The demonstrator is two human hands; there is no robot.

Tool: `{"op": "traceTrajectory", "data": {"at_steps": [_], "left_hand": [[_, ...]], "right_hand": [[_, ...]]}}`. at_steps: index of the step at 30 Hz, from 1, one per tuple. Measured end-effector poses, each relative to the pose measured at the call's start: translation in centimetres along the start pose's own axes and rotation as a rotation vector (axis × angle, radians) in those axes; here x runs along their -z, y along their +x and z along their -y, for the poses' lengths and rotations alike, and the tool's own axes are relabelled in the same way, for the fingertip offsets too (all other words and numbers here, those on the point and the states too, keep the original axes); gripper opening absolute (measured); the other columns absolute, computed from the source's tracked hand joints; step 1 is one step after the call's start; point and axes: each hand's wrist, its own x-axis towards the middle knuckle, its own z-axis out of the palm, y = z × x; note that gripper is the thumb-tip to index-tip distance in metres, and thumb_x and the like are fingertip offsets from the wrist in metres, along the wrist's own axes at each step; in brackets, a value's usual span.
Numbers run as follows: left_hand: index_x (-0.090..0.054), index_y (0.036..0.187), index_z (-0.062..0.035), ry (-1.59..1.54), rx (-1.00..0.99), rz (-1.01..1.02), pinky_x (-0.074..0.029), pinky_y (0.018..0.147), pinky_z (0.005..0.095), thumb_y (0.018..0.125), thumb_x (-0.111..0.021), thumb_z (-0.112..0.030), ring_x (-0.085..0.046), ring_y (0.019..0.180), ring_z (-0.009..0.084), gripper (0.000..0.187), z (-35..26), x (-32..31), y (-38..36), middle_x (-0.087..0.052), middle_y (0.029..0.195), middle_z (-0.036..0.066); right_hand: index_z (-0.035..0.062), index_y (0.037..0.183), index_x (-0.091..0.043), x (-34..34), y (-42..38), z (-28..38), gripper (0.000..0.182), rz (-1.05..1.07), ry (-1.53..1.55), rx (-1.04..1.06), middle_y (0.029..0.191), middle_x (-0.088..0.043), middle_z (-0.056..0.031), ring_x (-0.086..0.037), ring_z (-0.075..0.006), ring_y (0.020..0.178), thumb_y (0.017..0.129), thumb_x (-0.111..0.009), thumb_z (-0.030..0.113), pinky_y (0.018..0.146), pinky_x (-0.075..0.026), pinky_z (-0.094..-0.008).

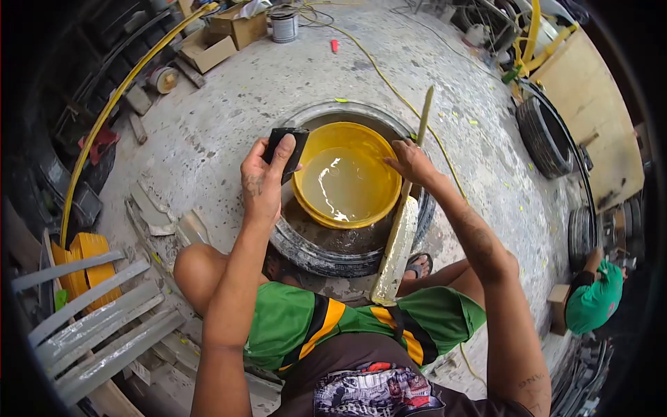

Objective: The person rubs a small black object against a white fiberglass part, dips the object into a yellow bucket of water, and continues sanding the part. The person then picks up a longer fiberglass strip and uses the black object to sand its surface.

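Two hands: left [262, 182] gripping unlabelled black block [286, 150], right [411, 161] on yellow basin [361, 142].

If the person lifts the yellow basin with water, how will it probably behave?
The yellow basin holds water, so it is probably heavy and may slosh. It looks wet, perhaps slippery. The right hand touches its rim only.

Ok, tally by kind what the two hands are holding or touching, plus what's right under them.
Folded black sanding pad, in left hand: 1
Round yellow plastic basin of water, touched by right hand: 1
Long pale plaster-coated strip: 1
Black rubber tyre: 1
Total: 4
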Motion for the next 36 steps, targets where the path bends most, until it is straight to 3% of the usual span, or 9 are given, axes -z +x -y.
{"op": "traceTrajectory", "data": {"at_steps": [4, 6, 11, 14, 16, 17, 21, 33, 36], "left_hand": [[-0.068, 0.107, -0.0058, -0.007, 0.014, -0.046, -0.059, 0.072, 0.0273, 0.1, -0.075, -0.031, -0.068, 0.083, 0.0087, 0.028, -0.3, 1.3, -0.3, -0.073, 0.099, 0.002], [-0.068, 0.107, -0.0062, -0.017, -0.004, -0.067, -0.059, 0.072, 0.0277, 0.101, -0.074, -0.03, -0.068, 0.083, 0.0084, 0.026, -0.9, 1.8, -0.4, -0.072, 0.099, 0.002], [-0.068, 0.108, -0.0049, -0.085, -0.089, -0.148, -0.06, 0.074, 0.0283, 0.103, -0.072, -0.028, -0.068, 0.084, 0.0091, 0.024, -4.1, 4.1, 0.1, -0.072, 0.099, 0.003], [-0.067, 0.106, -0.0046, -0.13, -0.117, -0.22, -0.06, 0.073, 0.0285, 0.102, -0.073, -0.026, -0.067, 0.082, 0.0089, 0.022, -6.2, 5.3, 0.8, -0.071, 0.098, 0.003], [-0.067, 0.106, -0.0043, -0.157, -0.146, -0.226, -0.059, 0.072, 0.0285, 0.102, -0.073, -0.026, -0.067, 0.081, 0.0093, 0.022, -6.6, 5.7, 1.3, -0.071, 0.097, 0.003], [-0.067, 0.106, -0.0039, -0.173, -0.136, -0.228, -0.059, 0.072, 0.0283, 0.102, -0.073, -0.027, -0.066, 0.081, 0.009, 0.024, -6.6, 5.8, 1.6, -0.072, 0.097, 0.003], [-0.066, 0.115, -0.003, -0.112, -0.058, -0.18, -0.059, 0.076, 0.0319, 0.107, -0.065, -0.028, -0.071, 0.09, 0.015, 0.026, -5.6, 6.8, 2.5, -0.073, 0.103, 0.007], [-0.067, 0.114, -0.0022, -0.138, -0.008, -0.153, -0.059, 0.074, 0.0299, 0.107, -0.066, -0.028, -0.07, 0.088, 0.0151, 0.027, -5.2, 6.3, 3.2, -0.073, 0.103, 0.007], [-0.067, 0.115, -0.0026, -0.117, -0.019, -0.13, -0.058, 0.073, 0.0293, 0.107, -0.065, -0.029, -0.07, 0.088, 0.0149, 0.027, -4.7, 5.8, 3.0, -0.072, 0.104, 0.007]], "right_hand": [[-0.0014, 0.141, -0.052, -1.6, 4.2, 4.2, 0.074, -0.218, 0.127, -0.06, 0.14, -0.055, -0.0274, -0.055, -0.0438, 0.132, 0.088, -0.081, 0.041, 0.112, -0.046, -0.0487], [0.0001, 0.141, -0.053, -2.9, 7.2, 6.3, 0.076, -0.3, 0.022, 0.213, 0.141, -0.056, -0.0237, -0.052, -0.0419, 0.135, 0.082, -0.086, 0.037, 0.115, -0.043, -0.0493], [0.0099, 0.143, -0.053, -4.2, 12.6, 14.9, 0.082, -0.037, -0.158, 0.438, 0.145, -0.054, -0.018, -0.046, -0.0397, 0.141, 0.075, -0.091, 0.034, 0.122, -0.035, -0.0495], [0.0165, 0.137, -0.061, -4.6, 15.3, 17.1, 0.069, -0.154, -0.335, 0.846, 0.141, -0.059, -0.0158, -0.056, -0.0378, 0.132, 0.077, -0.087, 0.04, 0.112, -0.046, -0.0502], [0.0222, 0.126, -0.068, -7.6, 17.9, 17.0, 0.053, 0.545, -0.285, 0.744, 0.135, -0.065, -0.0133, -0.067, -0.0361, 0.118, 0.081, -0.082, 0.047, 0.094, -0.056, -0.0514], [0.0234, 0.117, -0.072, -6.3, 17.9, 17.5, 0.037, 0.483, -0.303, 0.869, 0.125, -0.07, -0.0121, -0.072, -0.0347, 0.106, 0.089, -0.073, 0.047, 0.078, -0.059, -0.0516], [0.0234, 0.115, -0.071, -5.0, 18.5, 17.3, 0.023, 0.374, -0.298, 0.969, 0.117, -0.069, -0.0106, -0.071, -0.0345, 0.109, 0.097, -0.065, 0.037, 0.081, -0.059, -0.0495], [0.0128, 0.104, -0.071, -5.4, 24.3, 10.9, 0.046, 0.106, -0.209, 0.364, 0.1, -0.072, -0.0134, -0.071, -0.0385, 0.098, 0.095, -0.065, 0.057, 0.081, -0.055, -0.0537], [0.0086, 0.119, -0.071, -5.0, 24.8, 10.7, 0.048, 0.198, -0.094, 0.328, 0.109, -0.068, -0.0185, -0.068, -0.0399, 0.106, 0.095, -0.071, 0.051, 0.088, -0.054, -0.0508]]}}
